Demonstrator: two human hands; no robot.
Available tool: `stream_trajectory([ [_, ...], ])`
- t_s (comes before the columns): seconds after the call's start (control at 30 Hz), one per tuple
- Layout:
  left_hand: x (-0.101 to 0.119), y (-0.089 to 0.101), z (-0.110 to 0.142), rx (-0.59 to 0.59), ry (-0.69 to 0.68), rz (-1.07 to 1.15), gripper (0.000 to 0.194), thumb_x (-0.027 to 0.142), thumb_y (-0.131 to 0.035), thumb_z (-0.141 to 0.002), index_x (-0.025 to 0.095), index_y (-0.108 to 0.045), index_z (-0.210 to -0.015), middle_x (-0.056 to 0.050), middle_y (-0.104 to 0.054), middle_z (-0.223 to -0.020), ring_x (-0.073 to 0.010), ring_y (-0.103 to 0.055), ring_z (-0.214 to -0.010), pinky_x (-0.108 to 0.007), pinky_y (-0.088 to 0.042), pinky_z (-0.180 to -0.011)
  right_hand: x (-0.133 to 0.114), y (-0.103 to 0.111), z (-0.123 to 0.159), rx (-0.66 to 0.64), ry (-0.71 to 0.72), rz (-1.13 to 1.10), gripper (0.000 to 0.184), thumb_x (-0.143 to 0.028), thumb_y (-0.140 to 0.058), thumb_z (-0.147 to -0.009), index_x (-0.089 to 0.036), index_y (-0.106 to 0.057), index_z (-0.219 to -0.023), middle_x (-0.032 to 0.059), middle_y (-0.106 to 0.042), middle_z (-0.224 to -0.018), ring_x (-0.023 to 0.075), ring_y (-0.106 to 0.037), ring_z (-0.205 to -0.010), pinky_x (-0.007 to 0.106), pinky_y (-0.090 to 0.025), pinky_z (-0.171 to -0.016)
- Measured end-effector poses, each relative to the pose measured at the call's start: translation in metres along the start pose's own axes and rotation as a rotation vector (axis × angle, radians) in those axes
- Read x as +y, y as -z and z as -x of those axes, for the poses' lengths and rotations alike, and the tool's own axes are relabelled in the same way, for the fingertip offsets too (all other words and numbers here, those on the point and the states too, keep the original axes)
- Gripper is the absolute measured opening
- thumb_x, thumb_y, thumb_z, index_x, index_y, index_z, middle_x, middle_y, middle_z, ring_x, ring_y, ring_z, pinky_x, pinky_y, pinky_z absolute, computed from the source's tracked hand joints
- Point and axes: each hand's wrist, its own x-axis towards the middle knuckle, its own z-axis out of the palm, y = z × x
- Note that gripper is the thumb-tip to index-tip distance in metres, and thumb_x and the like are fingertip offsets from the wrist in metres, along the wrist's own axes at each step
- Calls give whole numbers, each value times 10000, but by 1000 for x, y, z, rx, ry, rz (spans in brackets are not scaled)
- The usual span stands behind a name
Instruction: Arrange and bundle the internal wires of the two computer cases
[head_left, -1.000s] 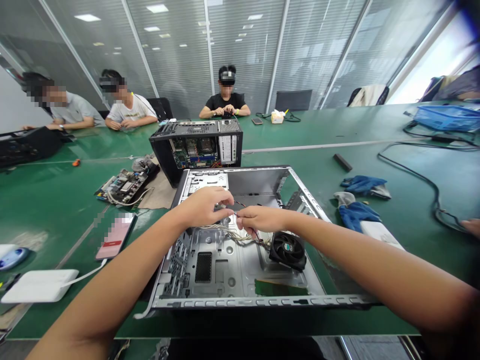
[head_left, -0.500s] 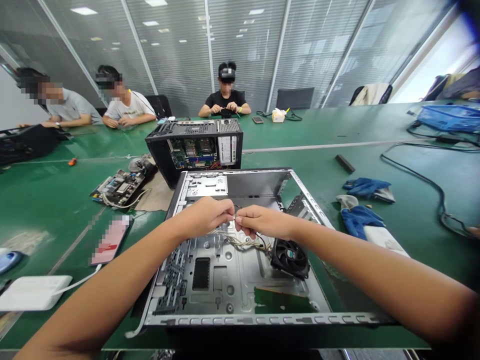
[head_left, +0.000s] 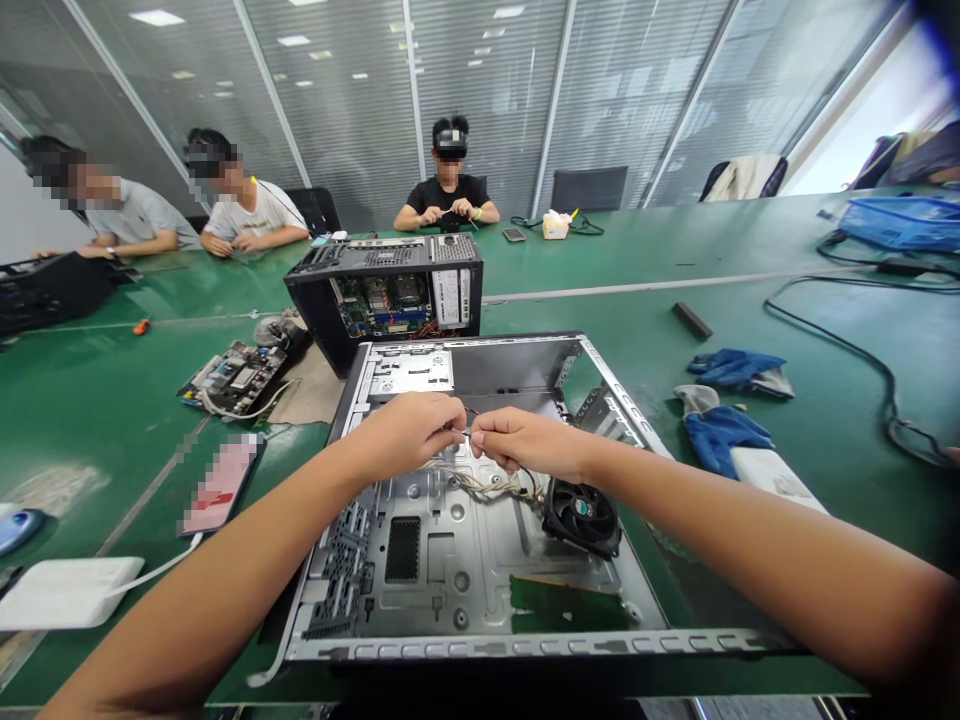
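Both hands meet above an open computer case (head_left: 480, 645) that lies on its side. A thin dark cable (head_left: 534, 482) runs up from the black cooling fan (head_left: 582, 515) to my fingers. My left hand (head_left: 424, 432) pinches this cable, and my right hand (head_left: 517, 440) grips it a short way to the right. The tips of the cable are hidden by my fingers. Below the hands lies a bundle of pale twisted wires (head_left: 480, 487). A green memory stick (head_left: 566, 607) rests on the case floor, near the front rim.
Behind the case stands a second computer tower (head_left: 382, 256). To the left are a motherboard (head_left: 241, 375), a phone (head_left: 223, 485) and a white power bank (head_left: 71, 592). Blue gloves (head_left: 724, 440) and a dark bar (head_left: 691, 321) lie right. Several people sit across the green table (head_left: 615, 270).
The two hands have drawn very slightly apart, so a little more cable shows between the fingertips. The view has shifted slightly. The fan and memory stick stay in place.
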Motion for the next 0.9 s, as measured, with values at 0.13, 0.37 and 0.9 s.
stream_trajectory([
  [0.13, 2, -1, -2, -65, 73, -49, 145, 269, -508, -948, 183, -608, -888, -31, -693, -848, -163, -610, -766, -271, -400, -691, -3, 0, 2, 19, -21, 62, 173, -286, -493, -885, -172, -574, -783, -41, -406, -591, 110, -390, -567, 237, -358, -535],
  [0.37, 9, -2, -3, -136, 80, -187, 240, 289, -434, -994, 168, -601, -870, -49, -697, -822, -178, -618, -726, -288, -352, -621, -1, 1, 2, 30, 2, 216, 190, -313, -514, -871, -171, -615, -795, -13, -465, -666, 119, -407, -596, 248, -360, -543],
  [0.9, 13, 2, -4, -207, 79, -231, 253, 266, -373, -1003, 173, -550, -848, -47, -648, -728, -171, -574, -619, -296, -288, -567, -8, 0, 1, 72, 78, 415, 193, -207, -474, -876, -181, -564, -707, -28, -467, -624, 126, -397, -609, 271, -308, -610],
])
